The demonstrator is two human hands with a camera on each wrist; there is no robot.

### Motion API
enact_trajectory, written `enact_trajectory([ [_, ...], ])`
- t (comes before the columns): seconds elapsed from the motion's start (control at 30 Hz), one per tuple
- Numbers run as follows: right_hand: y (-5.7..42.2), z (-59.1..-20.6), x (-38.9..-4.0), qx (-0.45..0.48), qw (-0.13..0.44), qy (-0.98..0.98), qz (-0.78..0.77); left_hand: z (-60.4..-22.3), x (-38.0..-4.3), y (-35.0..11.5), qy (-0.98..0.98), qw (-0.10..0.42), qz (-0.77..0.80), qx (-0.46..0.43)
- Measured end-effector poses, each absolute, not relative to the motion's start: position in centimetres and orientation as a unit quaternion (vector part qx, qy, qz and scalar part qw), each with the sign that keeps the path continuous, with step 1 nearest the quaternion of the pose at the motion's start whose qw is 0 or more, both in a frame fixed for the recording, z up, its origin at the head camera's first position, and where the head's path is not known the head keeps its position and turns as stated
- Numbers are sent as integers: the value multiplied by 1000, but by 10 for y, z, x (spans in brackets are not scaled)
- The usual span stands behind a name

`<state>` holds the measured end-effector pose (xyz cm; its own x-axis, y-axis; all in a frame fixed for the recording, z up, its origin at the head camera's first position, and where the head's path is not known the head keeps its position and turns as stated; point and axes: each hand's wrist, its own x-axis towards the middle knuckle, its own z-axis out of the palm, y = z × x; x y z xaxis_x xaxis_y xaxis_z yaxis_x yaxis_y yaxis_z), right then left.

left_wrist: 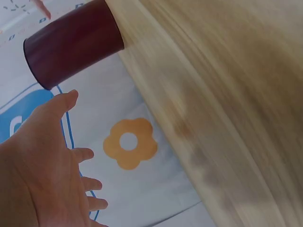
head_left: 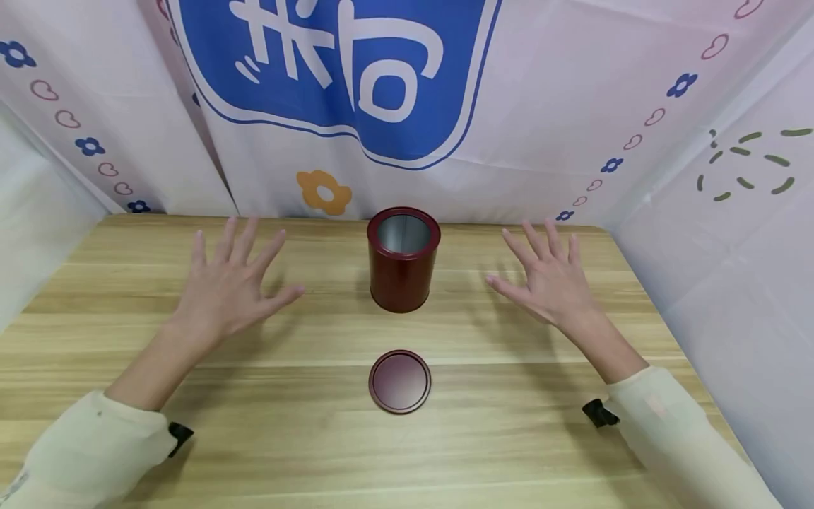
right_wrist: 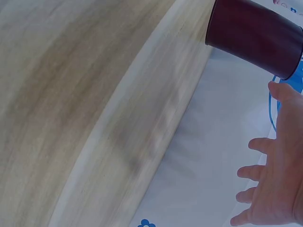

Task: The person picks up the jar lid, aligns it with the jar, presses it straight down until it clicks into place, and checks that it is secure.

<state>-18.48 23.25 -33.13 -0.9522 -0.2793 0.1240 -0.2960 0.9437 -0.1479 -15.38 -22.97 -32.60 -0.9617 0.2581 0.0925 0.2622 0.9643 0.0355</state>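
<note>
A dark red round tin (head_left: 400, 279) stands upright and uncovered on the wooden table, its grey metal inside showing from above. Nearer the front edge, in line with the tin, its round red lid (head_left: 400, 382) lies flat. My left hand (head_left: 225, 290) hovers over the table to the left of the tin, fingers spread and holding nothing. On the other side, my right hand (head_left: 550, 279) is likewise spread in the air, with its thumb toward the tin. Both wrist views show the tin's side (left_wrist: 75, 42) beyond the thumb, apart from the fingers.
Behind the table (head_left: 286, 438) hangs a white cloth (head_left: 540, 92) with a blue sign print and an orange flower. Pale cloth walls (head_left: 731, 233) close off the right and left sides. Black straps (head_left: 600, 413) stick out beneath the light sleeves.
</note>
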Motion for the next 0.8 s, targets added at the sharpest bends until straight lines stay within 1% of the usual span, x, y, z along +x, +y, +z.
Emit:
enact_trajectory([
  [0.23, 231, -333, -180, 169, 62, -981, 79, -330, -147, -221, -987, 44, -16, -153],
  [0.43, 226, -335, -177, 178, 50, -981, 66, -331, -144, -214, -983, 48, -18, -176],
  [0.53, 222, -336, -174, 184, 48, -980, 59, -330, -143, -209, -982, 40, -22, -185],
  [0.67, 218, -337, -172, 204, 65, -975, 56, -328, -141, -203, -979, 26, -36, -197],
  [0.8, 214, -339, -168, 221, 75, -970, 66, -326, -138, -196, -972, 25, -74, -223],
])
